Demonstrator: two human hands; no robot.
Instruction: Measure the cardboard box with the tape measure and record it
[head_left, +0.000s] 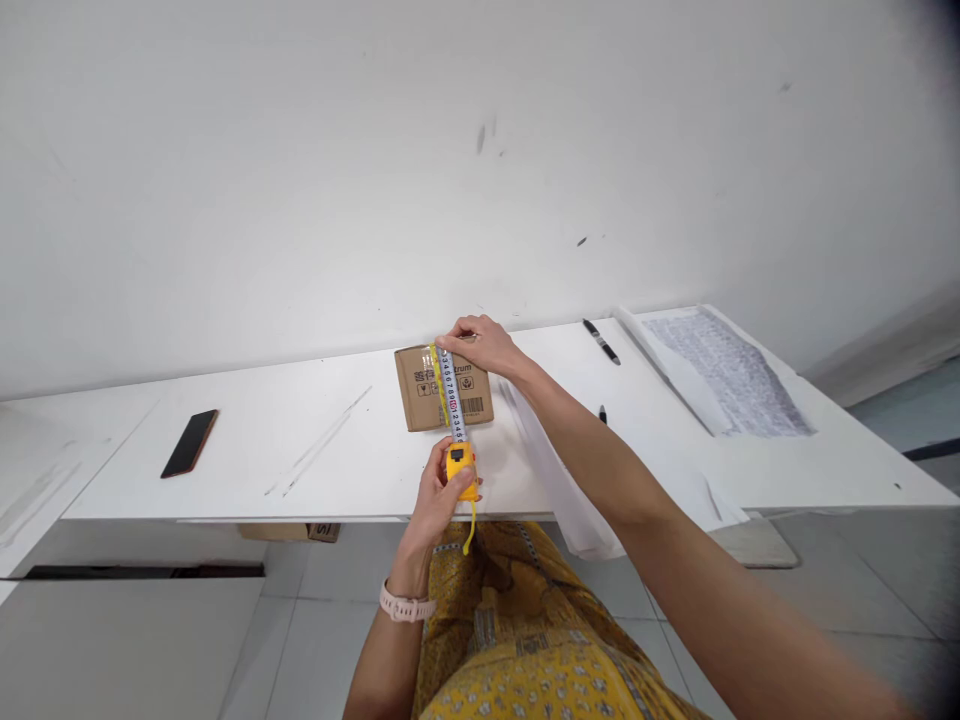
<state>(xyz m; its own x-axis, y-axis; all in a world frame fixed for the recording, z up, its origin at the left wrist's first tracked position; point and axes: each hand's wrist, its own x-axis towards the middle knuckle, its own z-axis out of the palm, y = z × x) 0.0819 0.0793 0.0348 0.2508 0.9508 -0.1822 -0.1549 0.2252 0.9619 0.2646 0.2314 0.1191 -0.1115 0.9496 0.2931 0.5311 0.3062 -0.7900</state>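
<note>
A small brown cardboard box (415, 392) with black print lies on the white table. Across its top, from the far edge to the near one, runs the numbered blade of a yellow tape measure (460, 470). My left hand (438, 497) is closed around the tape measure's case, just in front of the box; a yellow strap dangles from it over the table edge. At the box's far edge, my right hand (484, 345) presses the blade's end with the thumb, its fingers bent over the back edge. The blade's very tip is hidden under the thumb.
A dark phone (190, 444) lies on the left of the table (247, 420). To the right are a black pen (601, 341), a second pen partly behind my right arm, white paper sheets (664, 430) and a handwritten page (724, 370). A wall rises behind.
</note>
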